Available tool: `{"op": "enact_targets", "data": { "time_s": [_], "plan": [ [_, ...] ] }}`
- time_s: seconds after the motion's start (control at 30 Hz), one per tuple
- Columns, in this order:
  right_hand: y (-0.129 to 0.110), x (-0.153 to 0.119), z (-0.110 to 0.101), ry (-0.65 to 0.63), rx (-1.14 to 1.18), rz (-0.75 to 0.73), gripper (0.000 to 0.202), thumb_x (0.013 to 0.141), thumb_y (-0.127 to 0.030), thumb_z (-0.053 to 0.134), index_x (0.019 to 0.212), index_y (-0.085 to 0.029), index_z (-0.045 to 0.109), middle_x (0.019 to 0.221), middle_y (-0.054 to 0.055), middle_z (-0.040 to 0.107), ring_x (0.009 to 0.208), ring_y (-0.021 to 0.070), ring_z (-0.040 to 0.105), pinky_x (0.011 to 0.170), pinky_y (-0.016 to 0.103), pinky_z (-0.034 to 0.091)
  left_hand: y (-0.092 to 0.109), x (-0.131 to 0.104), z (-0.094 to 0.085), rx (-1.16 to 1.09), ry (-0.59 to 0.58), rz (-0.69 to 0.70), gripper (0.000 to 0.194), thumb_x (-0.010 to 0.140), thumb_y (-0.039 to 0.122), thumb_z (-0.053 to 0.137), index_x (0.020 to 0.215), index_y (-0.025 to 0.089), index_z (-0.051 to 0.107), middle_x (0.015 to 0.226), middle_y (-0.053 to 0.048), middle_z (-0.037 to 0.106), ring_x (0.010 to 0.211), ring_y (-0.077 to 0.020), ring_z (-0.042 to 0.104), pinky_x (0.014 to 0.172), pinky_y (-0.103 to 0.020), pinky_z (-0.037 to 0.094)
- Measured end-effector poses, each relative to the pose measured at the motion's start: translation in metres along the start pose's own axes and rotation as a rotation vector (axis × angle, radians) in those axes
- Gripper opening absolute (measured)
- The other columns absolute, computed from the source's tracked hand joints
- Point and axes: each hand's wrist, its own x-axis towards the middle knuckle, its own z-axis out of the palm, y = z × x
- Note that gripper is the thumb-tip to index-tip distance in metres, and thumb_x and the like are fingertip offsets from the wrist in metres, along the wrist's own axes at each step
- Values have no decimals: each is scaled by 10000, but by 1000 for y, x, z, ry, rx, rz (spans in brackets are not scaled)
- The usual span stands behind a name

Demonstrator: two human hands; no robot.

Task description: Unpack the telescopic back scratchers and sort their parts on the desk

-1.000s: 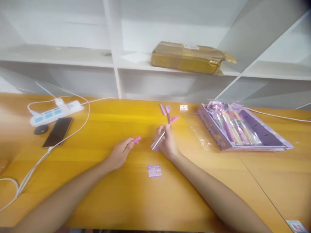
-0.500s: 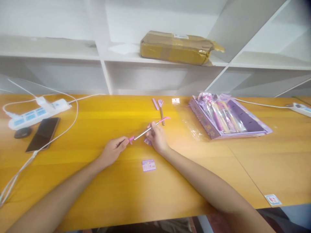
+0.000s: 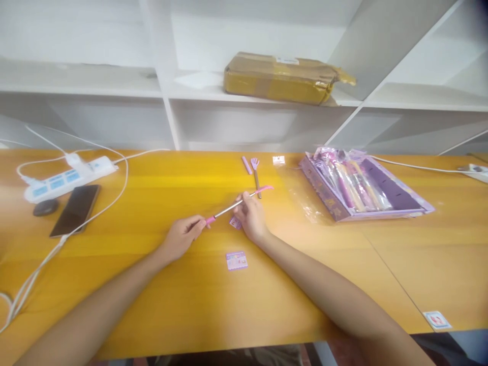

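A telescopic back scratcher (image 3: 227, 208) with a silver rod slants between my two hands. My left hand (image 3: 182, 236) is closed around its pink handle, and the rod's lower end meets that handle. My right hand (image 3: 249, 216) pinches the rod near the pink clawed head, which points away to the right. Just beyond lies a second back scratcher (image 3: 255, 175), with a purple claw and a dark rod. A loose purple handle (image 3: 247, 165) rests beside it. One purple printed card (image 3: 235, 222) is partly hidden by my right hand; another purple card (image 3: 237, 261) lies nearer.
On the right stands a purple display box (image 3: 328, 195) with several wrapped back scratchers. Clear plastic wrapping (image 3: 310, 211) lies beside it. A power strip (image 3: 72, 178), white cables and a phone (image 3: 76, 211) occupy the left. A taped parcel (image 3: 282, 79) sits on the shelf.
The rod's lower end, slightly out of line with the pink handle before, now lines up with it. Both hands keep their holds. The whole view has shifted a little.
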Motion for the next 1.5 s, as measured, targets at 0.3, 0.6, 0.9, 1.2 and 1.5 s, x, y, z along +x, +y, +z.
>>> {"op": "enact_targets", "data": {
  "time_s": [0.3,0.6,0.9,1.2,1.5],
  "plan": [
    [-8,-6,2,20,-148,-67,496,905,-717,702,853,-227,640,603,-26,583,471,103,400,415,215,324,-3,0,6,63,60,0,386,1044,515,524,1033,192,735,679,49,498,627,-132,438,605,-252,331],
    [-8,-11,-2,-89,-180,-113,514,950,-715,655,858,-210,682,608,-21,596,438,83,414,407,217,361,-8,-2,8,54,99,94,345,1047,443,553,1263,232,718,811,10,672,691,-149,562,674,-249,436],
    [-9,-11,-2,-152,-153,-49,528,935,-725,662,882,-201,687,644,-25,629,435,85,449,422,230,442,-14,-1,8,12,81,94,356,1047,432,558,1298,231,710,1147,-63,787,951,-200,721,837,-282,534],
    [-35,24,-16,-15,52,-137,518,902,-729,645,1038,-234,707,810,-21,603,447,60,345,386,224,253,-7,0,6,72,127,45,359,1050,445,542,1287,226,697,1165,-62,786,1066,-229,720,834,-288,529],
    [-102,54,-50,-151,-239,-104,359,805,-569,687,823,-214,742,719,27,569,590,160,480,460,258,423,-10,-4,10,156,101,123,317,1059,400,548,1297,275,714,1255,-26,784,1071,-202,746,944,-293,566]
  ]
}}
